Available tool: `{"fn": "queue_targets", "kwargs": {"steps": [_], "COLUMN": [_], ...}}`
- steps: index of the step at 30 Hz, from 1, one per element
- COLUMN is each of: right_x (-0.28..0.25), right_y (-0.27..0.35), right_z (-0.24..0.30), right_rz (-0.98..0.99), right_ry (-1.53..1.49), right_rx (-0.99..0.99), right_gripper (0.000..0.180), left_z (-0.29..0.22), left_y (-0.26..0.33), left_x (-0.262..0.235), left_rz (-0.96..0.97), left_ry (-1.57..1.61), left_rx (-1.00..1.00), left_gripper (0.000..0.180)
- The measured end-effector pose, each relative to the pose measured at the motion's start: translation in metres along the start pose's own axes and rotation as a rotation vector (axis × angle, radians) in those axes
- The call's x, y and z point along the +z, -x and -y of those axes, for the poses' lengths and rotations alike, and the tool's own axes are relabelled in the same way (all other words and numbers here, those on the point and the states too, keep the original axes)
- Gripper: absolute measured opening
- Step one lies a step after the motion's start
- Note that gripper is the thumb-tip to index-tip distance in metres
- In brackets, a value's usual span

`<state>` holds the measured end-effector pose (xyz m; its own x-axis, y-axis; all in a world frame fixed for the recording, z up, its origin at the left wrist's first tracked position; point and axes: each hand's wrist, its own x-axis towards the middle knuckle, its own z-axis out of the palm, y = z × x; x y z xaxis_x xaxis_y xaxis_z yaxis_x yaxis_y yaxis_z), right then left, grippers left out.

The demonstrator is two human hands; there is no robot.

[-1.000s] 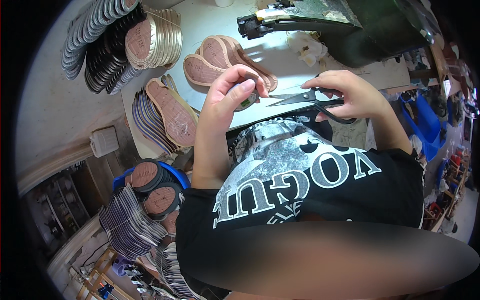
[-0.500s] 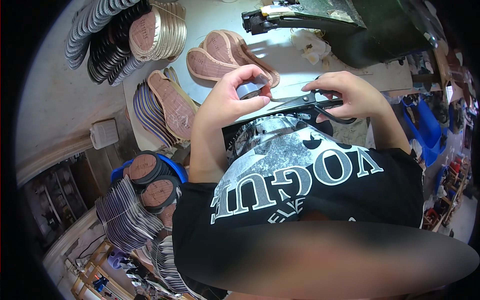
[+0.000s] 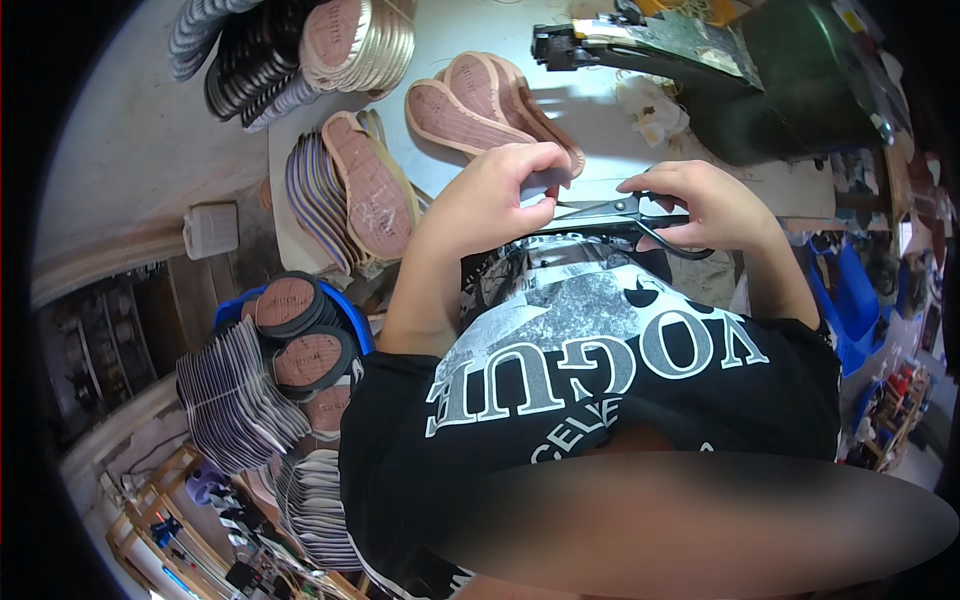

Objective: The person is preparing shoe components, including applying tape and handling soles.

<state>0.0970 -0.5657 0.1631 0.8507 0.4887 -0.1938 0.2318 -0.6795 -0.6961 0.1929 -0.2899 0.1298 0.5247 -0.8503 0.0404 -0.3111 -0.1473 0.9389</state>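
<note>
Pinched in my left hand (image 3: 490, 205) is a curved, smooth grey strip (image 3: 543, 183), mostly hidden by the thumb and fingers; whether it is one band or a small roll I cannot tell. My right hand (image 3: 712, 208) holds black-handled scissors (image 3: 622, 208) by the loops, with their blades pointing left. The blade tips reach close to my left thumb and the grey strip, and whether they touch is hidden. Just beyond my left hand, several pinkish-brown insoles with pale edges (image 3: 470, 105) lie fanned out on the white table (image 3: 600, 110).
A dark green machine (image 3: 800, 80) stands at the far right, beside crumpled whitish material (image 3: 652, 108). Left of my arm are a row of stacked insoles (image 3: 370, 190) and bundles of soles (image 3: 350, 45). A blue tub (image 3: 350, 305) with more soles stands lower left.
My left hand has turned, so less of the grey strip shows, and it has come closer to the scissors. The whole view has shifted slightly.
</note>
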Motion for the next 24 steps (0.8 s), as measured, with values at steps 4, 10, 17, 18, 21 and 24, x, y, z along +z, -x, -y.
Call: {"fn": "queue_targets", "kwargs": {"steps": [4,10,17,18,21,24], "right_x": [0.000,0.009,0.013,0.016,0.021,0.029], "right_y": [-0.014,-0.033,-0.061,-0.066,-0.077,-0.086], "right_z": [0.000,-0.005,-0.010,-0.013,-0.011,-0.010], "right_rz": [0.083,0.076,0.112,0.105,0.119,0.048], "right_ry": [0.073,0.111,0.049,0.033,0.018,-0.046], "right_rx": [0.024,-0.076,-0.049,-0.064,-0.099,-0.156], "right_gripper": [0.063,0.055,0.055,0.055,0.056,0.061], "left_z": [0.000,0.022,0.100,0.105,0.114,0.121], "left_y": [0.012,0.068,0.187,0.198,0.217,0.218], "left_x": [-0.003,0.009,0.081,0.088,0.102,0.102], "left_rz": [-0.061,-0.488,-1.574,-1.601,-1.885,-2.088], "left_ry": [-0.173,0.238,0.841,0.836,1.053,1.102], "left_rx": [0.074,-0.122,-0.324,-0.327,-0.293,-0.156], "left_gripper": [0.021,0.014,0.017,0.017,0.020,0.020]}}
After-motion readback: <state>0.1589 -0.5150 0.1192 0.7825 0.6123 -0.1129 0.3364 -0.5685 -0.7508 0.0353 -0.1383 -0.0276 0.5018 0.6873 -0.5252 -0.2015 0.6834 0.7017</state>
